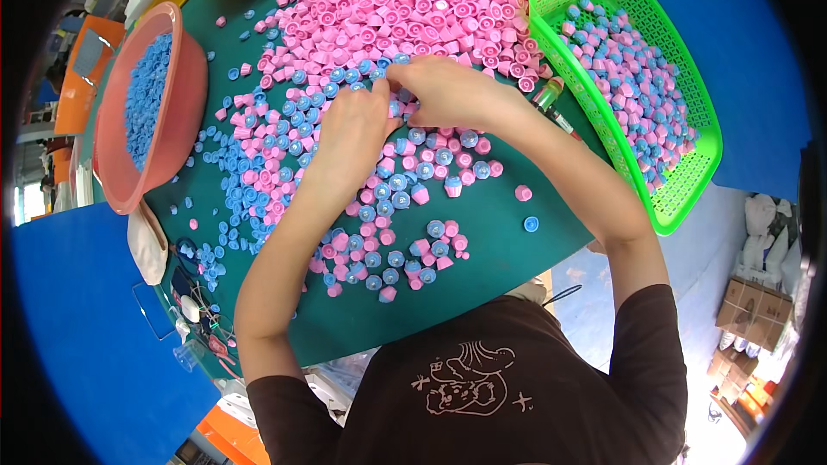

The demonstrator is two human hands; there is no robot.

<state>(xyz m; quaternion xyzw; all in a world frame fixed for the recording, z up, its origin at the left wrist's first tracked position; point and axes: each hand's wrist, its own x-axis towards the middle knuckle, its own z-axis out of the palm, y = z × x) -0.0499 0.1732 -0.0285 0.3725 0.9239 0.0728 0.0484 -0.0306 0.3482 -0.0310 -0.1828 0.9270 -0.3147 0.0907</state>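
You are working with curled fingers, your left hand and right hand almost touching above the green worktop, a small blue-and-pink, cup-shaped plastic piece showing between them, equally near both, and whether they are gripping it I cannot tell.

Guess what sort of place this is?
Probably an assembly workshop: a heap of pink pieces on a green table, a basin of blue pieces, and a green basket of pink-and-blue ones.
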